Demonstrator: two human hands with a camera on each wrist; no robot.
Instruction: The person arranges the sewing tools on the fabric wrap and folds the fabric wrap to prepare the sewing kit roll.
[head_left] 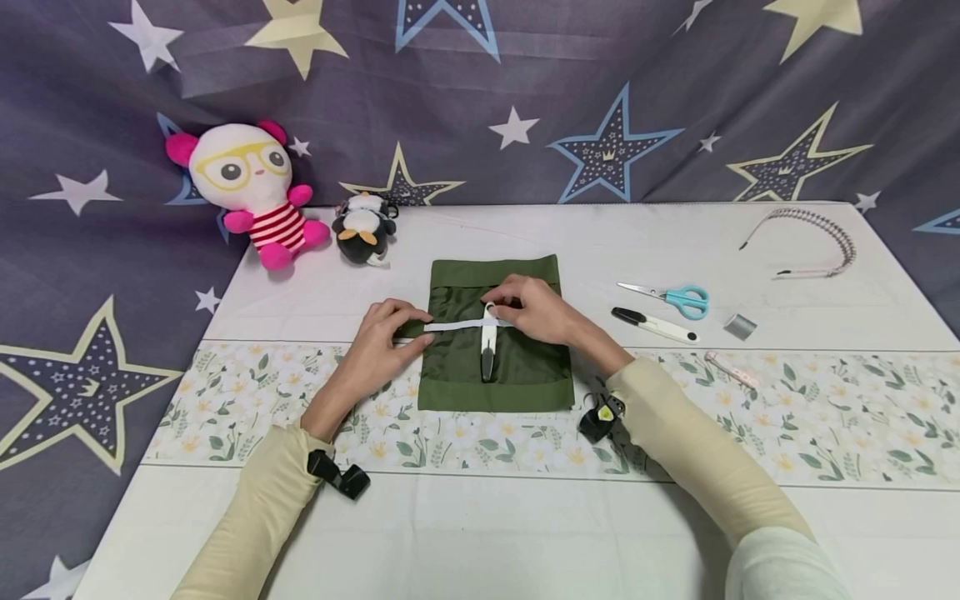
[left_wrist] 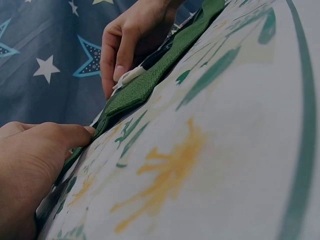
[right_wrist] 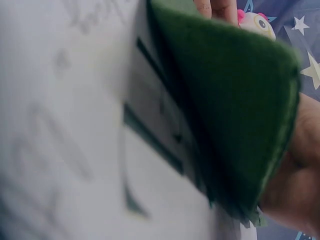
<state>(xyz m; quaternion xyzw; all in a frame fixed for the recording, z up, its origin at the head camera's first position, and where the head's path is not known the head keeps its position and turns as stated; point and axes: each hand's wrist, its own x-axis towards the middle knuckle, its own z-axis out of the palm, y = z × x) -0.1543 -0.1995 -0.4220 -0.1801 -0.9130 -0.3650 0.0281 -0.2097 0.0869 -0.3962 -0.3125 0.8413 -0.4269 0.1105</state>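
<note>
A dark green cloth (head_left: 532, 354) with hemmed bands lies flat, with a narrow white strip (head_left: 453, 325) across its middle. Thumb and index finger of my left hand (head_left: 378, 346) rest apart at the cloth's left edge, either side of the strip's end. Over the middle, my right hand (head_left: 536, 310) pinches the top of a slim white tool with a black tip (head_left: 488, 350). The tool crosses the strip, tip toward me. Its exact kind does not show clearly. In the right wrist view, a raised green cloth edge (right_wrist: 235, 85) hides most of the hand.
Right of the cloth lie blue-handled scissors (head_left: 686, 302), a second white tool with a black end (head_left: 656, 325), a grey spool (head_left: 740, 326) and a small pink item (head_left: 731, 369). A headband (head_left: 840, 237) lies behind them. Two plush toys, a pink-and-white one (head_left: 258, 196) and a penguin (head_left: 364, 229), sit back left.
</note>
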